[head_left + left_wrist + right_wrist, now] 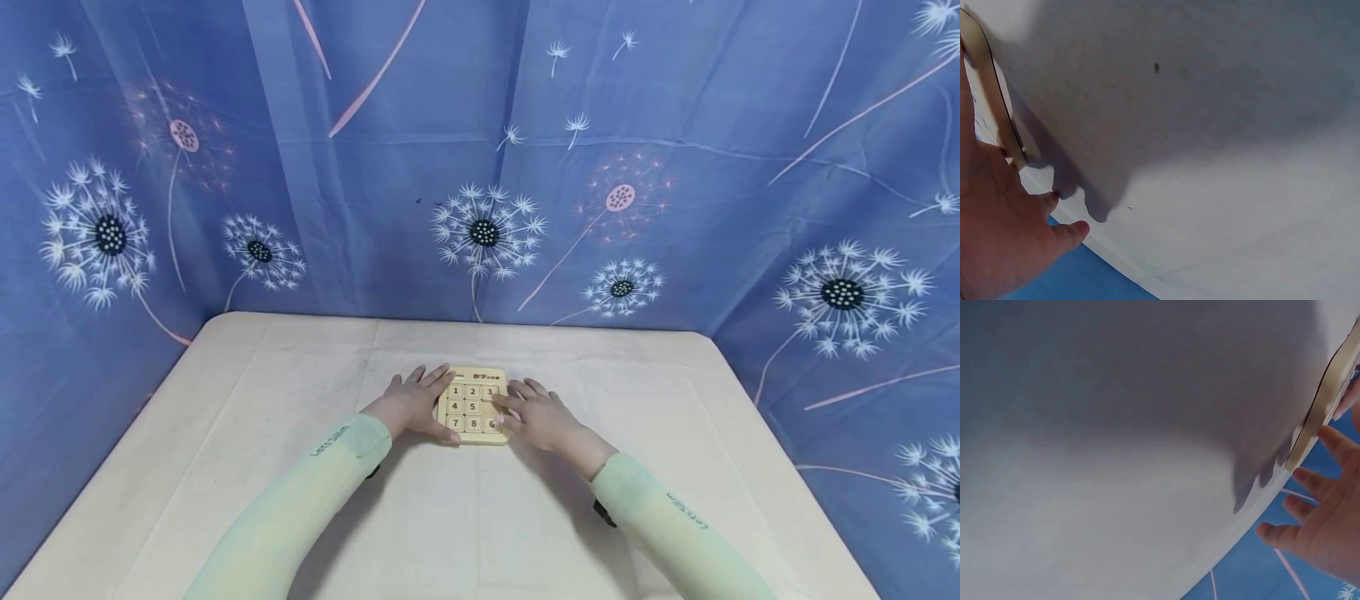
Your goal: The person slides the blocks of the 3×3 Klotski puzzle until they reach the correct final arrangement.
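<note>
A pale yellow sliding number puzzle (480, 441) lies on the table. Its tiles read 1, 2, 3 on top, 4 and 5 in the middle, and 7, 8, 6 below; the slot right of 5 is partly covered by a finger. My left hand (408, 408) holds the puzzle's left side, thumb at the lower left corner and forefinger at the upper left. From the right, my right hand (546, 419) reaches over the edge with fingers extended, a fingertip at the slot and the thumb at the 6 tile (491, 424). Both wrist views show the puzzle's side edge beside the hand.
A cream cloth covers the table (300, 517). Behind it and on both sides hangs a blue curtain (390, 250) with dandelion prints. Pale green sleeves (292, 500) cover both forearms, which cast shadows on the cloth.
</note>
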### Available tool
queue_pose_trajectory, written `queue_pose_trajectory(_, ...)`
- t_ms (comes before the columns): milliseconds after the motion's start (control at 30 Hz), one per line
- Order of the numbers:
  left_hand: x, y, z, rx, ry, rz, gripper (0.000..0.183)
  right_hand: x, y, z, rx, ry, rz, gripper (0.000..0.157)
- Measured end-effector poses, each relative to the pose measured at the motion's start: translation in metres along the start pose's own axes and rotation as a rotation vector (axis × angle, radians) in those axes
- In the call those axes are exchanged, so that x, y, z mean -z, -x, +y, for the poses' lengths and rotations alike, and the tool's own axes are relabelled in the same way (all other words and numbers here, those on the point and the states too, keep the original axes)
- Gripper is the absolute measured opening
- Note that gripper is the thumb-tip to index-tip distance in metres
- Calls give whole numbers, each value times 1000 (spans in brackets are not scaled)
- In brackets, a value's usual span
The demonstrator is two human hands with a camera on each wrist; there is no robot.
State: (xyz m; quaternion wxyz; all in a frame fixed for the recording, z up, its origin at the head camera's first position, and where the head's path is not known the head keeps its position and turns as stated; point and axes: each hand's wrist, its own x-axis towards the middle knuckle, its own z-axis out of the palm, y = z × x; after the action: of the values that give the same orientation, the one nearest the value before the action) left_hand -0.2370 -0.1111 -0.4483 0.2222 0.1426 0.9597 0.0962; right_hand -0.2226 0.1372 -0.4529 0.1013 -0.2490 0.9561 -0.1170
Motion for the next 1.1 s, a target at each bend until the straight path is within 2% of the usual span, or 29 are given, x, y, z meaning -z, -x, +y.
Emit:
queue_pose_trajectory(300, 3, 2, 1, -23, -32, 25, 119, 4, 3, 1, 20, 2, 1, 51)
queue_pose_trajectory(467, 1, 0, 0, -16, -38, 18, 119, 7, 14, -1, 56, 7, 15, 51)
queue_pose_trajectory(800, 0, 1, -1, -13, -38, 7, 118, 6, 37, -6, 70, -24, 12, 51)
queue_pose_trajectory(1100, 0, 1, 1, -14, -36, 8, 118, 2, 47, -9, 70, -31, 19, 51)
